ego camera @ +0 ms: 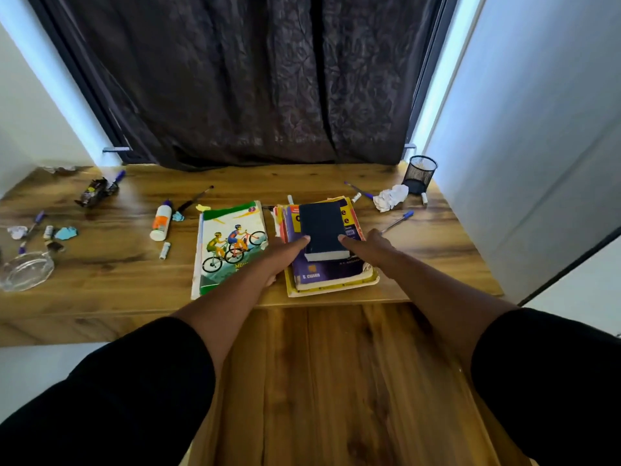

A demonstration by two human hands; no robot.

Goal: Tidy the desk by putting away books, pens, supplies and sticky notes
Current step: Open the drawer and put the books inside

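Left hand (285, 253) and right hand (368, 247) flank a small dark book (323, 230), thumbs touching its left and right edges; it lies atop a stack of books (331, 274) on the wooden tabletop (117, 270). A cyclist-cover book (230, 247) lies just left; a mesh pen cup (420, 173) stands far right.
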